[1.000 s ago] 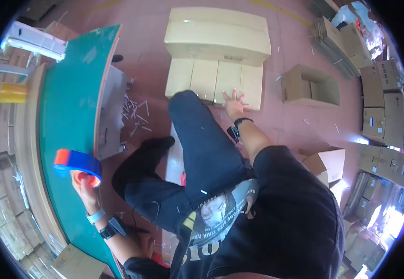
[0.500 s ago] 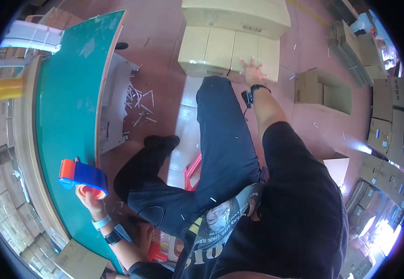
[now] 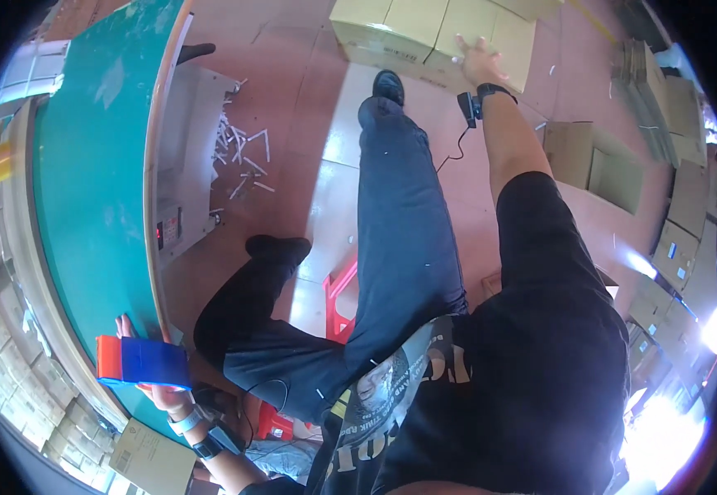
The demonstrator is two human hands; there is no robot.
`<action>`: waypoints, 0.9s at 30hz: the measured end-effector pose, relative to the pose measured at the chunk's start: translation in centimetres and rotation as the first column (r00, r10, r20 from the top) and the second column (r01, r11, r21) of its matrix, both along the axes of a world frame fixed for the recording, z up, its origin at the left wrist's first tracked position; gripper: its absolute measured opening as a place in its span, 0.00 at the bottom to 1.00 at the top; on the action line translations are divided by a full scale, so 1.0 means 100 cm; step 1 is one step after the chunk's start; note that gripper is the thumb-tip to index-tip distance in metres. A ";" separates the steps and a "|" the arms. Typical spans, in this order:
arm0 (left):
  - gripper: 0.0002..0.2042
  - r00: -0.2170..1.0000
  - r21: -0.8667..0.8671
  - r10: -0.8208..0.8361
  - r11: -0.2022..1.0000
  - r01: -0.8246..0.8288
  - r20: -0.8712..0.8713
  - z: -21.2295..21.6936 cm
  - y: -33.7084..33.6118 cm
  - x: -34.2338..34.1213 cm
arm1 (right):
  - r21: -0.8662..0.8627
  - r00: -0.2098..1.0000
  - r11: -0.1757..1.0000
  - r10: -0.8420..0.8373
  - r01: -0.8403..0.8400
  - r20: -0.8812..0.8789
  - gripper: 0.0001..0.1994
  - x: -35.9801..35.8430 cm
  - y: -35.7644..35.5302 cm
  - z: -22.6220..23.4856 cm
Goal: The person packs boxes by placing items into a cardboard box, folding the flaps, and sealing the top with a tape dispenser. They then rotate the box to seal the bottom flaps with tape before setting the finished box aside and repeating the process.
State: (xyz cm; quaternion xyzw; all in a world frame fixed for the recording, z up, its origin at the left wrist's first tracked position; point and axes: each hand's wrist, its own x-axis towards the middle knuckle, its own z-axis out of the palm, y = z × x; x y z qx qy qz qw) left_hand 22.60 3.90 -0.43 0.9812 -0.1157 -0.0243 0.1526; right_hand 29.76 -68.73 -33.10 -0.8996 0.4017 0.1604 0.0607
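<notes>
Tape dispenser (image 3: 157, 363), blue and orange, is gripped in the left hand (image 3: 167, 398) by the green table (image 3: 98, 206); the right hand (image 3: 480, 64), fingers spread wide, is at the cartons (image 3: 412, 23), which look closed, sealing unclear; a nearby box (image 3: 569, 153) stands unclosed.

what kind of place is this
Probably a packing area in a warehouse or workshop: cardboard boxes are piled along the right side, an open carton sits on the floor, and the left hand holds a blue and orange tape dispenser.
</notes>
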 end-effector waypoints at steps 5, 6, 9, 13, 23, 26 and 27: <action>0.33 0.990 -0.609 0.099 0.781 -0.142 -0.104 -0.013 0.011 0.007 | 0.088 1.000 0.996 -0.023 0.021 0.021 0.31 -0.010 0.002 0.005; 0.32 0.986 -0.659 0.118 0.734 -0.166 -0.117 -0.019 0.019 0.007 | 0.092 1.000 0.996 0.003 -0.006 0.027 0.31 -0.020 -0.002 0.004; 0.29 0.967 -0.767 0.207 0.593 -0.246 -0.149 -0.047 0.049 -0.003 | 0.432 0.983 0.891 0.073 -0.141 0.170 0.30 -0.045 0.042 0.008; 0.25 0.961 -0.831 0.243 0.501 -0.240 -0.130 -0.064 0.073 -0.023 | 0.946 0.862 0.120 -0.389 -0.302 0.324 0.35 -0.091 0.182 0.073; 0.17 0.999 -0.842 0.042 0.539 -0.029 -0.007 -0.037 0.026 0.005 | -0.024 0.636 0.675 0.707 -0.738 0.310 0.34 -0.188 0.302 0.227; 0.21 0.975 -0.641 0.052 0.760 0.103 0.218 -0.038 0.036 0.004 | 0.115 0.342 0.322 0.881 -0.940 0.326 0.31 -0.154 0.299 0.236; 0.22 0.978 -0.627 0.049 0.773 0.092 0.204 -0.035 0.041 -0.002 | 0.191 0.381 0.333 0.852 -0.923 0.359 0.31 -0.141 0.299 0.232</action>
